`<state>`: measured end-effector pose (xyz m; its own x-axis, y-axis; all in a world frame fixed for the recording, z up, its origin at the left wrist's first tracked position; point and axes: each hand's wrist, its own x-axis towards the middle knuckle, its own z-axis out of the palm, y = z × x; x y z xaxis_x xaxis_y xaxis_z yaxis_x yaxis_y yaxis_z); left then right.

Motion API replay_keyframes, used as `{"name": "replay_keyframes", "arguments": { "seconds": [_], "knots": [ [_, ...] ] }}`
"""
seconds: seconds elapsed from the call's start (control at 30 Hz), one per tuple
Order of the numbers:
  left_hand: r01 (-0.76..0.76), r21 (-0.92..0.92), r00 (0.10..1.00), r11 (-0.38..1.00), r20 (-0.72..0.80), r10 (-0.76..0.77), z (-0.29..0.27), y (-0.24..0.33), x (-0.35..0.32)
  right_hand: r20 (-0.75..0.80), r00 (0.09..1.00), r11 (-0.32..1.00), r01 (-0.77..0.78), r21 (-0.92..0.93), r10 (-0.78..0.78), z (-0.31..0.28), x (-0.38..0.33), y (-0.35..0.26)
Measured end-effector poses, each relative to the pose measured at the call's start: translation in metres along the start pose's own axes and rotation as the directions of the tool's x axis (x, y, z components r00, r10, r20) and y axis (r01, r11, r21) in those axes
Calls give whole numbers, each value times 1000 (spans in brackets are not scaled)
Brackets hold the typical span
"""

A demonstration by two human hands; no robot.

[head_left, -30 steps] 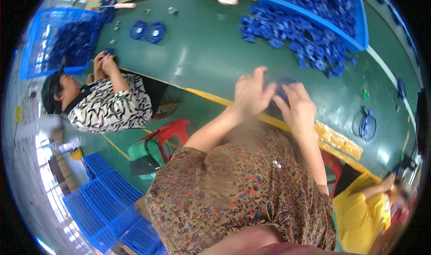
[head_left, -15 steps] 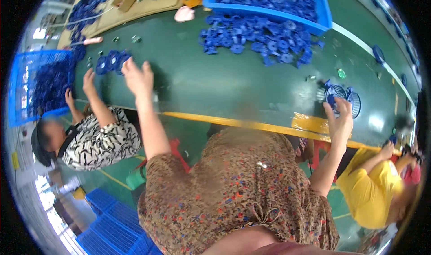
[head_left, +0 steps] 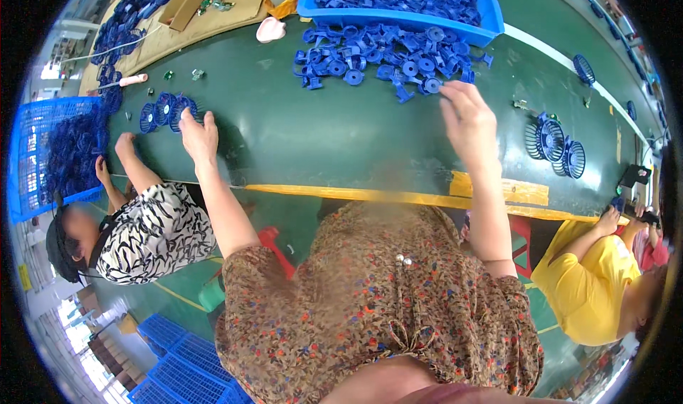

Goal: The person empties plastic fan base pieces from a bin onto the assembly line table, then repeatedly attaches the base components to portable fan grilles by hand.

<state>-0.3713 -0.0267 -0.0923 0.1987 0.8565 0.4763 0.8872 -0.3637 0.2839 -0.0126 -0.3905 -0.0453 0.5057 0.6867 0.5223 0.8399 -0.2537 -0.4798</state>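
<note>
My left hand [head_left: 200,135] is at the left of the green table, thumb and fingers apart, its fingertips at the nearest of several round blue slatted cages [head_left: 183,111] standing in a short row. My right hand [head_left: 471,123] hovers over the table at the near right edge of a heap of small blue plastic parts with round discs [head_left: 384,55]. Its fingers are bent, with a gap between thumb and forefinger, and nothing shows in them. Farther right stand more blue slatted cages [head_left: 551,141], which neither hand touches.
Behind the heap stands a blue tray [head_left: 398,18] full of similar parts. At the left, a co-worker in a patterned shirt [head_left: 162,222] reaches toward the cages, beside a blue crate [head_left: 57,155]. Someone in yellow [head_left: 594,279] sits at the right. A pink-handled tool [head_left: 133,80] lies at far left.
My right hand has let go of the blue cage at the right and moved left and away from me to the heap's edge. My left hand stays by the left cages. The view has shifted slightly.
</note>
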Motion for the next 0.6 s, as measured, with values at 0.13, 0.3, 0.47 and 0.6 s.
{"name": "replay_keyframes", "arguments": {
  "seconds": [0.13,0.3,0.47,0.6],
  "knots": [
    [-35,-173,982,984,179,66,-8,3,-18,70,997,994,30,-106,-22,31,4,1],
    [332,-575,846,748,533,35,-42,99,-86,131,990,989,-26,-145,45,36,2,6],
    [432,-656,608,619,719,338,-76,179,-157,149,988,988,-23,-156,47,39,4,9],
    [395,-771,560,499,633,535,-95,201,-162,49,999,999,3,-45,-1,33,2,8]
  ]
}}
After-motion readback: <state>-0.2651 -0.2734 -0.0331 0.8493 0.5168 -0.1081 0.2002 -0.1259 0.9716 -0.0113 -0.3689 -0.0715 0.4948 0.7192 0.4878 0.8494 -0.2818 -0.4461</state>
